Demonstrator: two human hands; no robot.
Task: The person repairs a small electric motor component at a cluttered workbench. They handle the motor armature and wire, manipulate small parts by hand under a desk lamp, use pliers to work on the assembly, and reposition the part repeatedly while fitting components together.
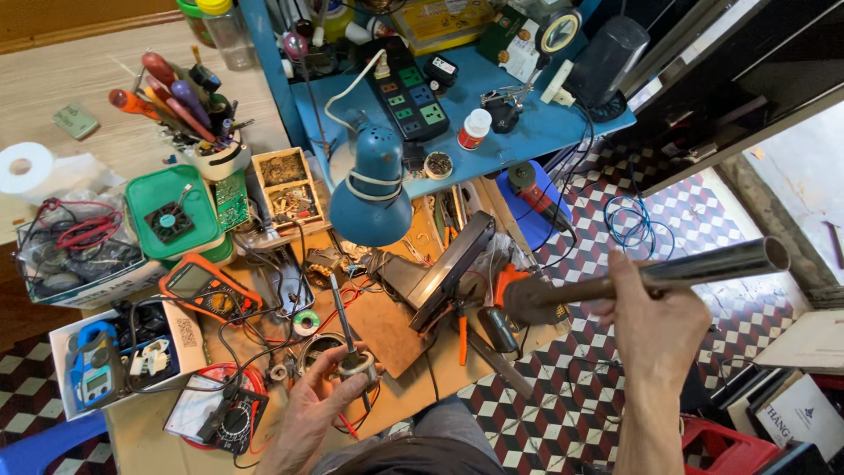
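Shiny metal tube (703, 266), held level above the floor; soldering iron (344, 324) stands tilted over the cluttered table.

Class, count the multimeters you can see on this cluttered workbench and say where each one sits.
3: an orange multimeter at centre-left, a blue one in the white box at the left edge, and a black one near the left hand. Clutter may hide others.

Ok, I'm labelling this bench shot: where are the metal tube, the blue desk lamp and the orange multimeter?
metal tube (721, 262), head view, shiny shaft.
blue desk lamp (374, 198), head view, shade dome.
orange multimeter (209, 290), head view, front face.
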